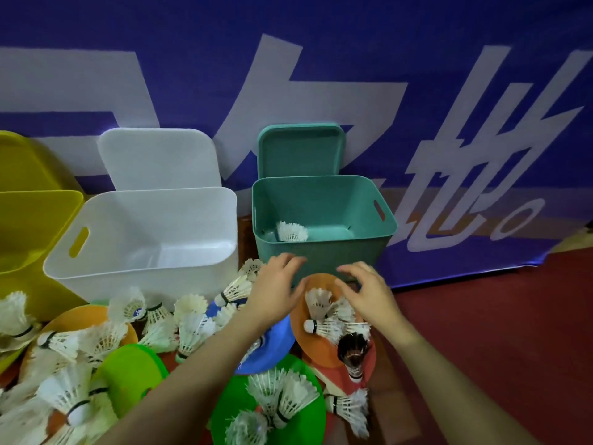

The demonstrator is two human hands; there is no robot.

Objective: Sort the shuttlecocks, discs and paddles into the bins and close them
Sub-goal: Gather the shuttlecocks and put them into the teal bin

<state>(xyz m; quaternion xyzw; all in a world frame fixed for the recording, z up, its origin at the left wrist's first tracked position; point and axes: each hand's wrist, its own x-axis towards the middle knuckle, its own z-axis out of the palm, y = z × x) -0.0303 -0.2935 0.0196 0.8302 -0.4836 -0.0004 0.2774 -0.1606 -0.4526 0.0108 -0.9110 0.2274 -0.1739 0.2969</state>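
Barely started tbh. One shuttlecock [291, 232] sits in the teal bin [324, 252]; the white bin [144, 232] looks empty and the yellow bin [29, 226] is mostly cut off. All three lids are off, propped behind. The rest lies heaped on the floor: shuttlecocks, coloured discs, no paddle clearly visible. Left hand [276, 290] and right hand [369, 293] hover over the orange disc [316, 342], fingers spread, gripping nothing

Sports hall or badminton venue, floor level. Evidence: dark red smooth sports floor [481, 332] at 3 o'clock; large blue fabric banner with white characters [417, 91] across 12 o'clock; heap of white feathered shuttlecocks [192, 326] and flat coloured plastic training discs [128, 374] from 6 to 9 o'clock
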